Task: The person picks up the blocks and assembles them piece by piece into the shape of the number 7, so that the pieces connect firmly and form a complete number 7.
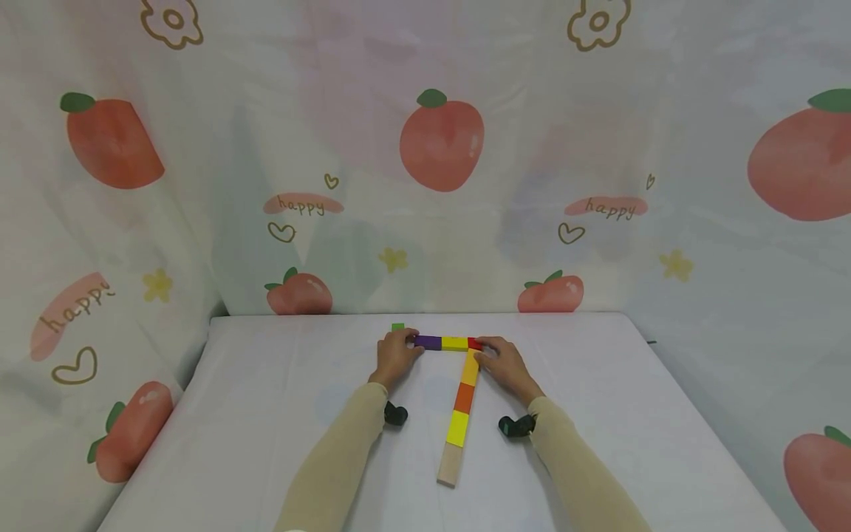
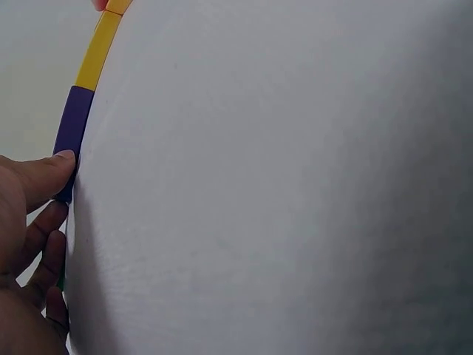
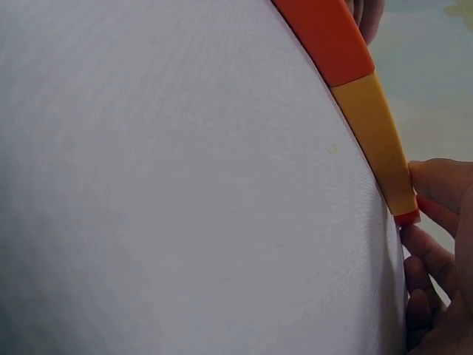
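Observation:
A row of coloured blocks lies across the far part of the table: a purple block [image 1: 428,343], a yellow block [image 1: 455,343] and a red block [image 1: 474,343]. My left hand [image 1: 397,360] pinches the purple block's left end, its thumb on the near side in the left wrist view. At the other end, my right hand [image 1: 507,367] holds the red block between thumb and index finger. Its thumb is also right beside an amber block [image 3: 377,140]. From there a line runs toward me: amber, an orange block [image 1: 464,398], another yellow block [image 1: 457,428] and a plain wooden block [image 1: 450,464].
Just behind my left hand a green block [image 1: 397,326] sits partly hidden. A white cloth covers the table [image 1: 266,443], which meets a fruit-printed curtain [image 1: 439,244] at its back edge. Dark wrist devices [image 1: 396,414] hang under both sleeves.

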The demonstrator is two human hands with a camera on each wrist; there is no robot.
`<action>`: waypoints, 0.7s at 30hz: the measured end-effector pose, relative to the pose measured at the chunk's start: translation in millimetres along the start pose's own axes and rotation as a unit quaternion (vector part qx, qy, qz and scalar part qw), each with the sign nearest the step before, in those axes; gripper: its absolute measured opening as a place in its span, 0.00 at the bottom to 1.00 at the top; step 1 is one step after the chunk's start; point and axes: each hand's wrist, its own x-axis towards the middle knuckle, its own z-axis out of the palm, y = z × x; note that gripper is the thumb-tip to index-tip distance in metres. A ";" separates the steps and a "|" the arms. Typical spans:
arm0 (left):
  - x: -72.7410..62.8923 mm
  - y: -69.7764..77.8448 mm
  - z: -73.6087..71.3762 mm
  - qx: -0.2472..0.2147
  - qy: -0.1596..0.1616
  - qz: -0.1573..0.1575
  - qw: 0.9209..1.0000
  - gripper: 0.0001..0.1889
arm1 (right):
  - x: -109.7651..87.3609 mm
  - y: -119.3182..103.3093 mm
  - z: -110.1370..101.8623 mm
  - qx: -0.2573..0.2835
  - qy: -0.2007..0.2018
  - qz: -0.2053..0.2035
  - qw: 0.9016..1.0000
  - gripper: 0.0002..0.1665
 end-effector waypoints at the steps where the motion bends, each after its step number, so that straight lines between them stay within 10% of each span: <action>1: -0.3 -0.1 0.0 0.001 0.002 0.002 1.000 0.20 | 0.0 0.1 0.1 0.000 0.001 -0.003 1.000 0.28; 21: -8.6 -9.6 -22.5 -0.085 -0.034 0.027 0.995 0.17 | -1.8 0.7 0.1 0.006 0.003 -0.004 1.000 0.28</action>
